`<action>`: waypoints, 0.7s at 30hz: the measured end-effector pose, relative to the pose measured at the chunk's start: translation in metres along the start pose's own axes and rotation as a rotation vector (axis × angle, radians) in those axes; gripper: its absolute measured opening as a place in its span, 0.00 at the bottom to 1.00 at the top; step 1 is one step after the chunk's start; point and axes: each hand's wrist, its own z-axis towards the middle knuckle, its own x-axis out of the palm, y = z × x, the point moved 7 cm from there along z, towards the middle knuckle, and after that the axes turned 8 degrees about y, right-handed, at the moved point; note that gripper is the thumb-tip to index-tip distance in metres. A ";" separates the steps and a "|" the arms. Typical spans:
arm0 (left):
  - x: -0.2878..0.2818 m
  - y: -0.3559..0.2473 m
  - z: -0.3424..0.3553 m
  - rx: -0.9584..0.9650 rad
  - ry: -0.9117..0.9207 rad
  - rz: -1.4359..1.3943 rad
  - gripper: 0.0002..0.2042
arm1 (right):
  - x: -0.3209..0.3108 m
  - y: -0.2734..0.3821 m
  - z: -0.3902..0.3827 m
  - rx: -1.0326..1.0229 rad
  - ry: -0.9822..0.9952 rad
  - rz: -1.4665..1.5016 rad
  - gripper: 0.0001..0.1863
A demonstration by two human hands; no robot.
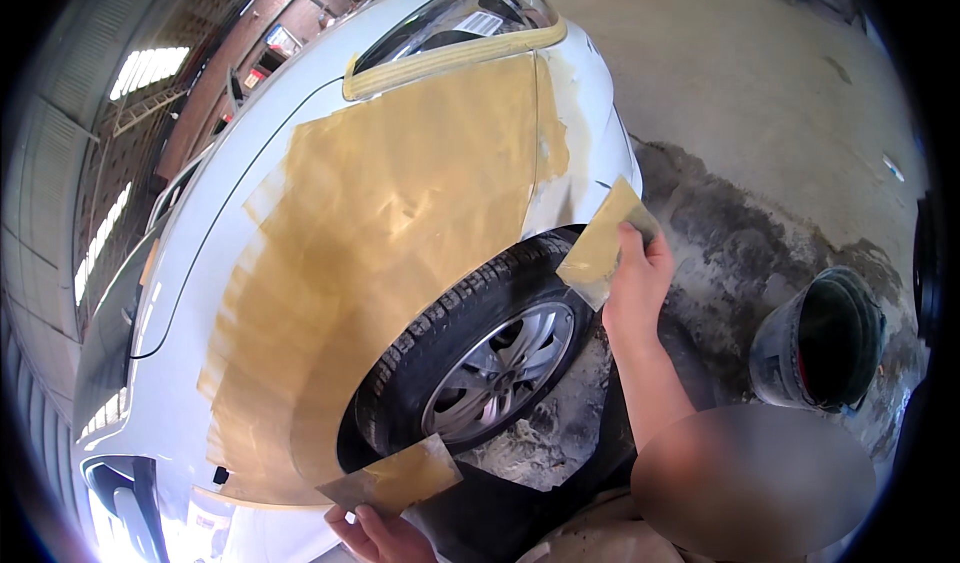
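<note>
My right hand (637, 281) is closed on a flat, thin putty spreader (603, 236) smeared with yellow filler, held up beside the top right of the wheel arch. Low in the view, my left hand (382, 537) pinches the edge of a second rectangular putty spreader (398, 475), also coated with yellow filler, in front of the wheel's lower part. Beyond both hands is a white car's fender (300, 223), covered across most of its face by a broad, streaky layer of yellow filler. Under its arch sits a black tire (410, 388) on a silver rim (500, 373).
Yellow masking tape (455, 61) edges the headlight (470, 23). A dark, dirty bucket (775, 358) stands on the stained concrete floor (720, 53) at my right. The car door's side mirror (130, 513) shows at the lower left.
</note>
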 end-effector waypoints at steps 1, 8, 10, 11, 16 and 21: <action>0.003 0.002 0.000 -0.042 -0.002 -0.076 0.10 | 0.006 0.000 0.000 -0.033 0.050 -0.087 0.11; -0.001 0.014 -0.002 -0.128 0.021 -0.160 0.12 | 0.059 -0.003 -0.012 0.032 0.219 -0.496 0.12; -0.003 0.014 -0.001 -0.126 0.009 -0.158 0.12 | 0.064 0.000 -0.008 -0.003 0.209 -0.578 0.12; -0.004 0.015 -0.001 -0.130 0.004 -0.174 0.12 | 0.066 0.001 -0.005 -0.028 0.207 -0.631 0.12; -0.005 0.019 -0.001 -0.142 0.001 -0.196 0.12 | 0.072 0.007 -0.003 -0.082 0.201 -0.672 0.12; -0.005 0.018 0.001 -0.145 0.002 -0.188 0.11 | 0.080 0.016 -0.006 -0.120 0.192 -0.809 0.12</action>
